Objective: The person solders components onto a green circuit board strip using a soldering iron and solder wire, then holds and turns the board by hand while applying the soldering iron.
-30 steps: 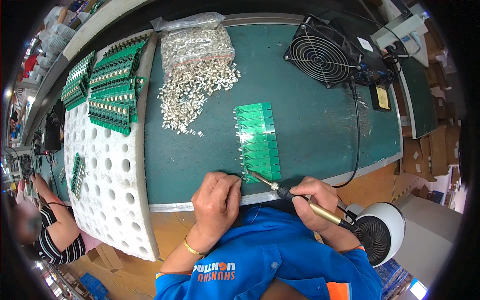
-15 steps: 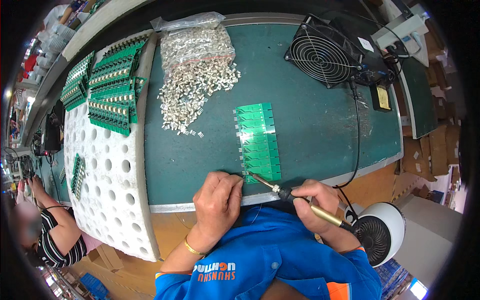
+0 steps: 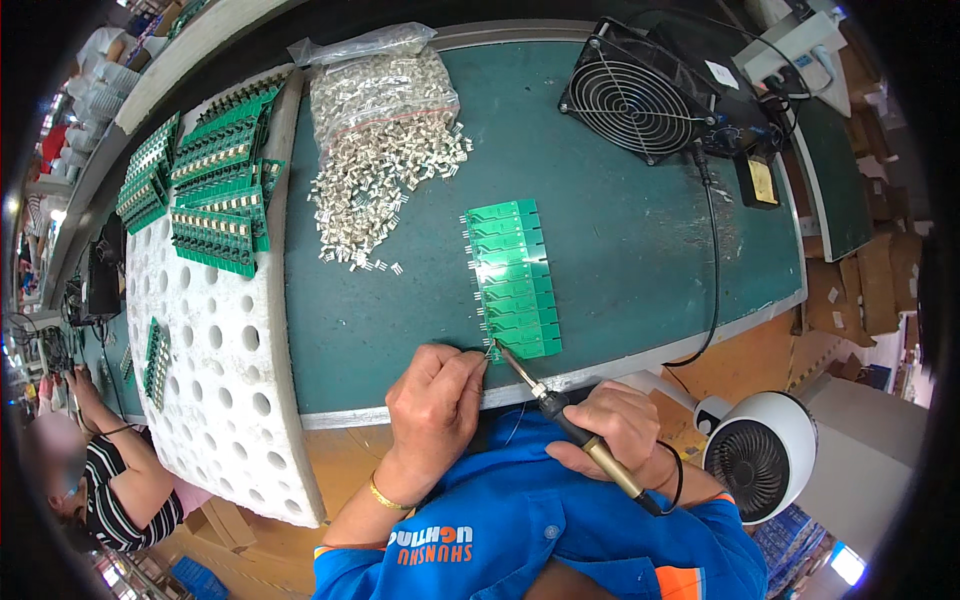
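A green circuit board panel (image 3: 515, 265) lies on the bench in front of me, with white connectors along its left edge. My right hand (image 3: 615, 430) grips a soldering iron (image 3: 570, 425) by its handle, and the tip touches the panel near its lower left corner. Beside that corner my left hand (image 3: 435, 395) is closed in a pinch on a thin solder wire, whose end meets the board close to the iron tip. Most of the wire is hidden by the fingers; a thin strand shows below them.
A plastic bag (image 3: 385, 85) spills small white connectors (image 3: 360, 200) onto the green bench (image 3: 400, 320). Finished-looking boards (image 3: 215, 235) rest on a white foam block (image 3: 200, 400) with holes. A black fan (image 3: 635, 105) stands far right, a white fan (image 3: 755, 455) lower right. Another person (image 3: 120, 480) sits at left.
My right hand has shifted slightly down and left, and the soldering iron now stands at a steeper angle, its tip still by the panel's lower left corner. My left hand stays in place.
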`<state>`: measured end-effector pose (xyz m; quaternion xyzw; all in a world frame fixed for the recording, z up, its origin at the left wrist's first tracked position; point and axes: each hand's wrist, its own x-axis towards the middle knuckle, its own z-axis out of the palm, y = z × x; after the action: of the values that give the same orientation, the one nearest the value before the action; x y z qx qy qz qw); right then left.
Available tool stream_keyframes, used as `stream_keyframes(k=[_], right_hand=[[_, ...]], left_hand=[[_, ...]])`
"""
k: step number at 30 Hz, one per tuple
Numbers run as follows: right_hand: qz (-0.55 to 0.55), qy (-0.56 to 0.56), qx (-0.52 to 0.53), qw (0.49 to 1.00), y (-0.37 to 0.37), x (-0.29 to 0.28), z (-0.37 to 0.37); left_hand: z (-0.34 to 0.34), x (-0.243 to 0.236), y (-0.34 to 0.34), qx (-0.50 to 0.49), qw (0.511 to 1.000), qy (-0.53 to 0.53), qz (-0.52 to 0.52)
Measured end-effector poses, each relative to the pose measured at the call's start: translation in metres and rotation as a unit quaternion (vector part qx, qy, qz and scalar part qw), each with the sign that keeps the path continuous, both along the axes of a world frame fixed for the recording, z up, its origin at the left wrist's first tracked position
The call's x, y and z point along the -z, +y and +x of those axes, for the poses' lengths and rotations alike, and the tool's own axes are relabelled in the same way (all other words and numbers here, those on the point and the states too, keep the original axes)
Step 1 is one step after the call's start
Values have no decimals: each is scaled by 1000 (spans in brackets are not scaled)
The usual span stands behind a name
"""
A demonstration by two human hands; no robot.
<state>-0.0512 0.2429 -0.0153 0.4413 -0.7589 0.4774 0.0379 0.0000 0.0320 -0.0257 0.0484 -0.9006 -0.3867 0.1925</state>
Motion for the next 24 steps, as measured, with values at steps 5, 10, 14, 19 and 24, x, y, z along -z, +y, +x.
stream_keyframes(k=[5, 10, 14, 19, 24], right_hand=[[11, 11, -11, 1000, -1, -3, 2], [9, 10, -13, 1000, 0, -1, 5], [13, 40, -11, 999, 0, 3, 6], [3, 39, -10, 999, 1, 4, 6], [3, 23, -10, 1000, 3, 2, 4]], left_hand=[[2, 1, -1, 0, 1000, 0, 2], [3, 0, -2, 0, 1000, -2, 2], [4, 0, -2, 1, 1000, 1, 4], [4, -1, -3, 2, 1000, -8, 10], [4, -1, -3, -1, 1000, -7, 16]])
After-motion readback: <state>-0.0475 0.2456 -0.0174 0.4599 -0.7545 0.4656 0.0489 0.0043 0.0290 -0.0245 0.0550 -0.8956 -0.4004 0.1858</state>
